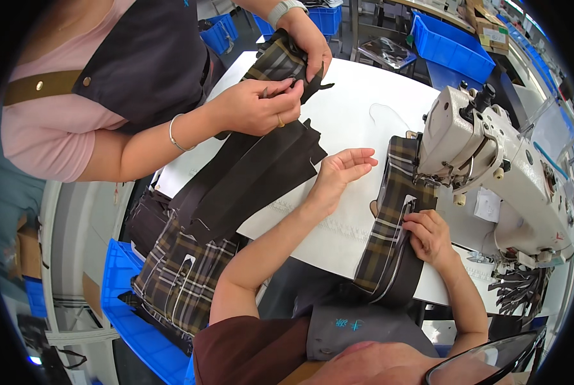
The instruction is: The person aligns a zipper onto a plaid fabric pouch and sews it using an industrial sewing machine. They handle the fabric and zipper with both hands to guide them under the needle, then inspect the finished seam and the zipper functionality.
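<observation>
So, looking down from the head camera: the right hand (430, 236) is pressing flat on a plaid fabric strip (389, 237) that is running under the sewing machine (492, 167) and hanging over the near edge of the white table (357, 115) — fingers spread, not gripping. The left hand (341, 170) is hovering open, palm up, holding nothing, just beside a stack of dark strips (261, 173). A co-worker's two hands (280, 77) are pinching another plaid piece (277, 61) above that stack, and more plaid pieces (184, 276) are piling over a blue bin (130, 321) at the left.
</observation>
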Motion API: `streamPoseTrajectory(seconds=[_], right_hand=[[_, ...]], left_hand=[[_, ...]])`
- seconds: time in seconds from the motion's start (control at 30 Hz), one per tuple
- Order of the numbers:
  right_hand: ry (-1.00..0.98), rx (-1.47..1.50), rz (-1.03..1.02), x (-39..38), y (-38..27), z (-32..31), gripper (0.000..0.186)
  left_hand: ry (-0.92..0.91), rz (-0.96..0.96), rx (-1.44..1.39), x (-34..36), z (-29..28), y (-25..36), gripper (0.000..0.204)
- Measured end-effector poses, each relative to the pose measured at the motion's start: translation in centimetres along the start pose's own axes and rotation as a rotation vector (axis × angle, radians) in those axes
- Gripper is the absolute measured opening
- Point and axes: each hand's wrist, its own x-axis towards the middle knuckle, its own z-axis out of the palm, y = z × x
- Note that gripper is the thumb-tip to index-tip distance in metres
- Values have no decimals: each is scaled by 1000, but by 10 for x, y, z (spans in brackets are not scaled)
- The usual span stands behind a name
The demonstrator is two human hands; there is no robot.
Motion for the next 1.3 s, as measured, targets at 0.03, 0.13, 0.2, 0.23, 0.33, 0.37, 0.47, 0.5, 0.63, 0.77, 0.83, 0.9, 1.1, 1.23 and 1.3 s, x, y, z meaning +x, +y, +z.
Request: streamPoseTrajectory(seconds=[0.03,0.13,0.2,0.23,0.33,0.37,0.47,0.5,0.63,0.77,0.83,0.9,1.1,1.23,1.3], right_hand=[[2,1,-1,0,0,0,35],[-11,7,9,0,1,-1,35],[-9,3,13,0,0,-1,35],[-8,1,15,0,0,-1,35],[-10,7,13,1,0,-2,34],[-6,9,12,0,0,-1,34],[0,13,10,-1,0,-1,34],[0,13,10,-1,0,-1,34],[8,13,2,0,1,0,33],[8,13,7,0,1,0,33],[9,9,2,0,1,0,33],[8,9,1,0,1,-1,33],[8,19,8,0,1,0,33],[11,18,6,-1,1,0,33],[15,20,4,-2,2,1,33]], left_hand=[[-4,-2,-3,0,0,-1,30],[-10,-23,0,1,-1,0,30],[-10,-29,-5,1,-1,0,30],[-10,-32,-8,0,0,0,30],[-3,-50,9,0,1,2,30],[-1,-49,10,0,1,2,30],[9,-49,9,0,0,1,30],[17,-53,7,0,0,1,30],[43,-55,7,1,-1,0,31],[55,-68,29,2,-2,0,32],[56,-69,39,3,-2,1,32],[70,-71,35,2,-3,1,32],[98,-63,47,3,-2,1,30],[106,-70,56,2,-1,2,32],[111,-47,83,3,-3,1,31]])
